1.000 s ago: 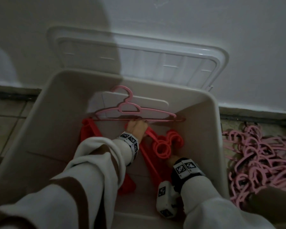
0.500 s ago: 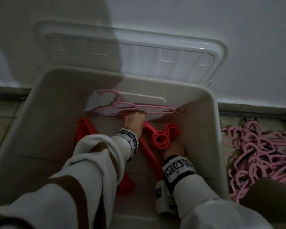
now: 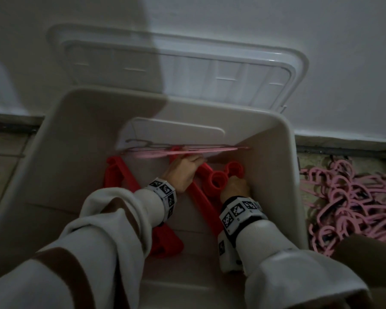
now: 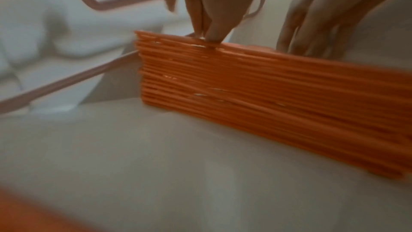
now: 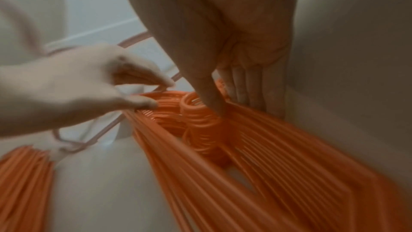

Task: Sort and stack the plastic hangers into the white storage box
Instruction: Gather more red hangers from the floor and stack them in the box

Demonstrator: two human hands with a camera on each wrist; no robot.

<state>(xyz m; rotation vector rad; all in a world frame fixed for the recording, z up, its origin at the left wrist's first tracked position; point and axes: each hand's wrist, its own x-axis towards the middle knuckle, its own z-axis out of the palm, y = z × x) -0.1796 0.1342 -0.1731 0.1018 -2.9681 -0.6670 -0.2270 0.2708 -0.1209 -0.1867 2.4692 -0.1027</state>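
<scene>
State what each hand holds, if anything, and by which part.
The left hand pinches the pink hanger by its bottom bar. The right hand holds nothing; its straight fingers rest on the red hangers' hooks.

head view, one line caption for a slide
Left hand lays a pink hanger over red hangers in the box.

Head looks down; both wrist views close on red hangers (image 4: pixel 267 85).

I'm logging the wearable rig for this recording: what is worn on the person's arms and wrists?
Both arms wear loose cream-white sleeves; the left sleeve has a broad brown band across the forearm. Each wrist carries a band of white tiles printed with black square fiducial markers: left wristband, right wristband. A white block with more markers hangs below the right wrist. Both the left hand and the right hand are bare.
</scene>
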